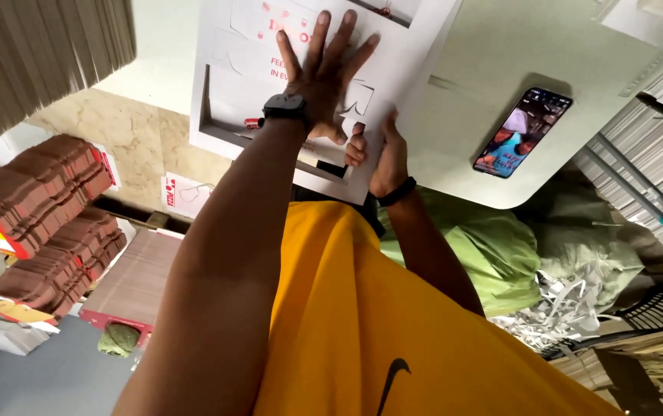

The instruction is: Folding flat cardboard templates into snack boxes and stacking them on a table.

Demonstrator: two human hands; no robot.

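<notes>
White die-cut card sheet (pixel 300 85) lies on the counter (pixel 470 85), left of the phone (pixel 522 132). Left hand (pixel 323 77) presses flat, fingers spread; right hand (pixel 381 154) pinches its near edge.

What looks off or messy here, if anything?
Loose white paper strips lie tangled over the green sacks beside the table: offcut litter. A phone with lit screen lies near the table's rounded edge. Left hand presses flat on the white die-cut sheet; right hand grips its near edge.
</notes>
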